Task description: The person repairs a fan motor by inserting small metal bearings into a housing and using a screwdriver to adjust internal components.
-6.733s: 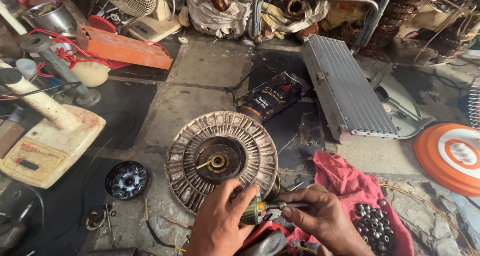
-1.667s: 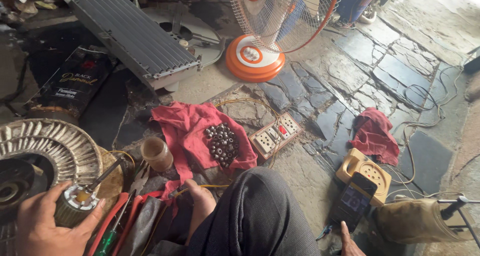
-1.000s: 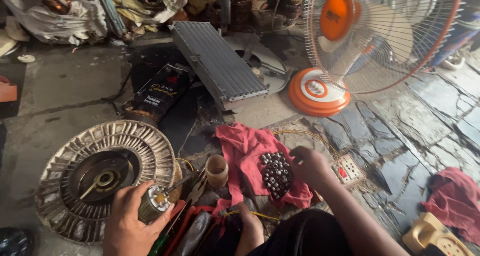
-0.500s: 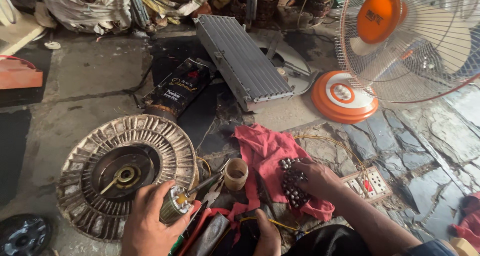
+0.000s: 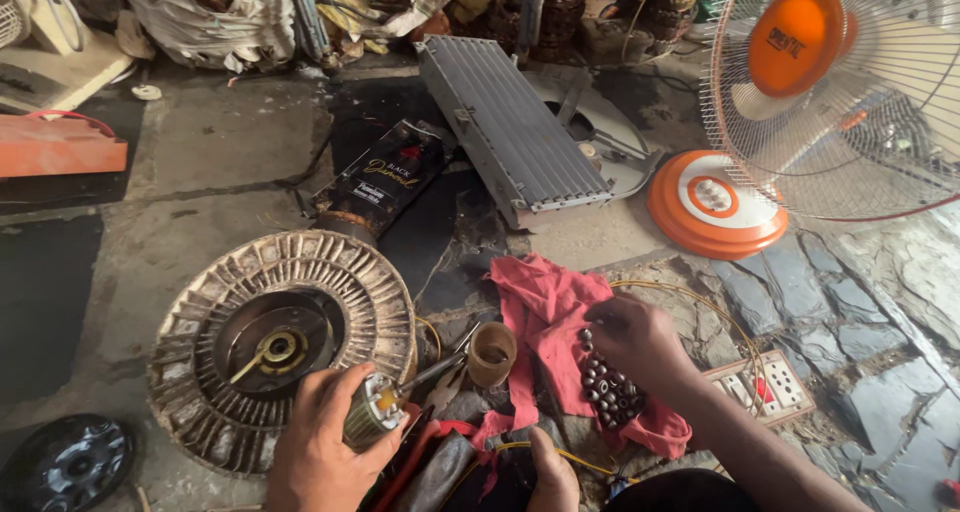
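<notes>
Rotor (image 5: 368, 420): small wound armature with a shaft, in our left hand at 7 o'clock in view, shaft end pointing toward 2 o'clock.
Left hand (image 5: 325, 450): fingers wrapped around the rotor body, thumb over the top; firm closed grip.
Right hand (image 5: 637, 337): at 4 o'clock, palm down, fingers curled onto the beads; whether it has pinched any we cannot tell.
Beads (image 5: 608, 392): pile of small dark round parts on the rag, partly under our right hand.
Rag (image 5: 545, 312): red cloth, crumpled on the stone floor, between cup and socket.
Cup (image 5: 491, 353): small brown cylinder, open end up, just left of the rag, near the rotor shaft tip.
Stator (image 5: 282, 344): big round slotted disc with a brass hub, flat on the floor at 8 o'clock, touching or just behind our left hand.
Socket (image 5: 766, 387): white extension board with red switches, at 4 o'clock, just past our right forearm.
Fan (image 5: 850, 92): table fan with orange hub and orange base, at 2 o'clock, well apart from our hands.
Grille (image 5: 510, 127): grey ribbed metal panel at 12 o'clock, lying tilted.
Box (image 5: 385, 177): black carton just left of the grille.
Foot (image 5: 553, 472): ours, at 6 o'clock, between both hands.
Black disc (image 5: 65, 462): at 8 o'clock, beside the stator.
</notes>
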